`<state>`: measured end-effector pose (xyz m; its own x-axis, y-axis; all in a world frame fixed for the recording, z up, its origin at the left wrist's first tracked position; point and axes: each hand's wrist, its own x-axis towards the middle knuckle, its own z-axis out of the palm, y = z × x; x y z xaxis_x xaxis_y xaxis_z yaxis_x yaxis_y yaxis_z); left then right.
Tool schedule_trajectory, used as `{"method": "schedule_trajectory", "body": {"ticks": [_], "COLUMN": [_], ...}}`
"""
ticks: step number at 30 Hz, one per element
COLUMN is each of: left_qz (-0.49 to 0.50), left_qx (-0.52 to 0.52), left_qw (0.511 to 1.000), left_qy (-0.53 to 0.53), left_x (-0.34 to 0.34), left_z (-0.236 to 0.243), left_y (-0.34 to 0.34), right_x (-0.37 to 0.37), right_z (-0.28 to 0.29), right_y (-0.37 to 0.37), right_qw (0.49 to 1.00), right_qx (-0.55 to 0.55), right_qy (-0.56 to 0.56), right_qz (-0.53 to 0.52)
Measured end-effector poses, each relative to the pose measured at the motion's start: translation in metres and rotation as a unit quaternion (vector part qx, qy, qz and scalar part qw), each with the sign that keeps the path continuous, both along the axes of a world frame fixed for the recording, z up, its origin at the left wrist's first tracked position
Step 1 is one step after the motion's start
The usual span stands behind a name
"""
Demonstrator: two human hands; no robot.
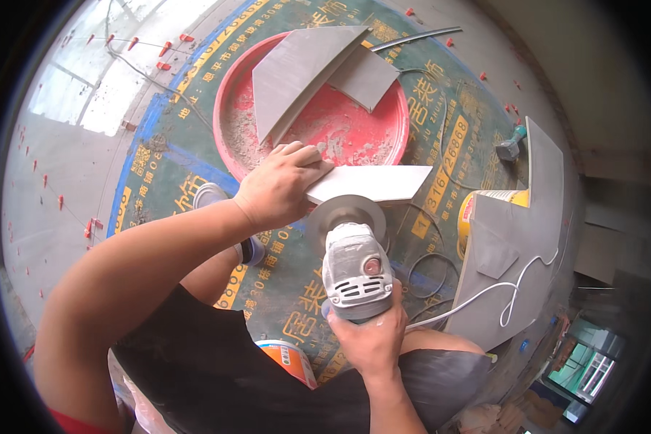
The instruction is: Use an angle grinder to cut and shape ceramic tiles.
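My right hand (375, 336) is wrapped round the body of a dusty grey angle grinder (356, 264), whose round disc (334, 215) points away from me. The disc lies right by the near edge of a narrow pale tile piece (376, 181); whether it touches cannot be made out. My left hand (278, 184) grips the left end of that piece, fingers curled over it, beside the near rim of a round red basin (223, 134). Across the basin lean a large grey tile piece (296, 69) and a smaller grey tile piece (367, 78).
Green printed floor sheeting (173, 181) lies under everything. At right, a cut grey tile (506, 231) stands by a yellow bucket (466, 217) and a mallet (510, 145). A white cord (510, 286) crosses it. An orange-and-white tub (289, 362) sits close to my legs.
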<state>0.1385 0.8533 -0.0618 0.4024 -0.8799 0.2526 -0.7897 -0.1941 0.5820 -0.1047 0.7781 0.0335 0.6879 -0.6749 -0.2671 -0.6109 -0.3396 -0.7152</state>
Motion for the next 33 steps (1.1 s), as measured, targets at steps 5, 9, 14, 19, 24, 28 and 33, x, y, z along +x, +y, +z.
{"method": "schedule_trajectory", "body": {"ticks": [5,9,14,19,24,28,33], "left_qz": [-0.002,-0.004,0.001,0.000,-0.002,-0.006,-0.007], "left_qx": [0.010,0.010,0.002,0.009,0.008,0.004,-0.009], "left_qw": [1.000,1.000,1.000,1.000,1.000,1.000,1.000], "left_qy": [0.002,0.004,-0.013,0.007,-0.001,0.005,0.006], "left_x": [0.000,0.000,-0.001,-0.001,0.000,0.000,0.000], "left_z": [0.002,0.003,0.003,0.003,0.002,0.001,0.002], "left_y": [0.001,-0.001,0.000,0.001,0.000,-0.001,0.000], "right_x": [0.001,-0.011,-0.010,-0.003,-0.013,-0.003,0.000], "right_z": [-0.002,-0.013,-0.008,0.002,-0.010,-0.006,-0.002], "right_y": [-0.004,-0.012,-0.023,-0.026,-0.020,-0.009,-0.004], "right_qw": [0.999,0.994,0.990,0.974,0.989,0.996,0.999], "right_qx": [0.027,0.082,0.096,0.145,0.106,0.078,0.040], "right_qy": [-0.012,-0.024,-0.041,-0.067,-0.041,-0.039,0.007], "right_qz": [-0.015,-0.062,-0.099,-0.159,-0.091,-0.032,-0.005]}}
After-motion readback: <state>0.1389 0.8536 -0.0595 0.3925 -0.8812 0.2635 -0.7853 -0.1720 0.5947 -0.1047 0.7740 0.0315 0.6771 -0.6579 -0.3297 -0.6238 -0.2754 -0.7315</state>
